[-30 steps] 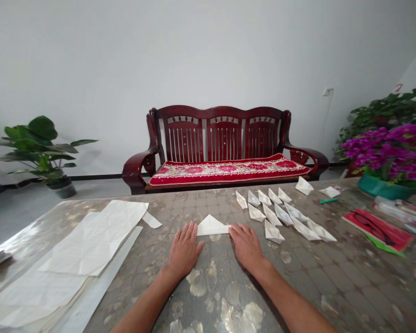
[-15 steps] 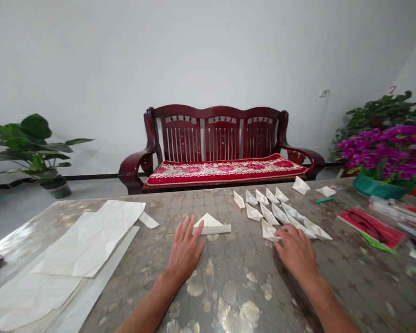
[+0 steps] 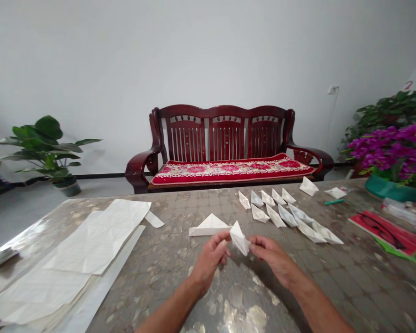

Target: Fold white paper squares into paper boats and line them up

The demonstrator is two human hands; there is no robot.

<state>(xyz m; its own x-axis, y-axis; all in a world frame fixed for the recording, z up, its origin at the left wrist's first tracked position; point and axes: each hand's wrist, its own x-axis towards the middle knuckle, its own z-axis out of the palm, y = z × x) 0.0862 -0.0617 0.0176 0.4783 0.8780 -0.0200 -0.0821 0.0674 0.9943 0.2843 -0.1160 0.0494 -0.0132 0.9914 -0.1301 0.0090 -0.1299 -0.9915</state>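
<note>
A white paper boat (image 3: 240,238) is held tilted just above the table, between my two hands. My right hand (image 3: 272,256) pinches its right end between thumb and fingers. At its left end, my left hand (image 3: 212,256) has its fingers closed on the edge, the thumb lying over the curled fingers. Behind my left hand lies a folded paper hat shape (image 3: 211,224), a triangle with a strip along its bottom. Several finished paper boats (image 3: 278,215) stand in rows to the right, beyond my right hand.
Creased white paper sheets (image 3: 100,240) are stacked at the left, beside a small paper strip (image 3: 155,219). On the right lie a green pen (image 3: 334,202), glasses (image 3: 381,229) on a red packet, and a pot of purple flowers (image 3: 395,150). A wooden bench (image 3: 225,134) stands behind the table.
My right hand let go of the folded paper, took the nearest boat from the rows and brought it left. My left hand left the folded paper and closed on the boat's other end.
</note>
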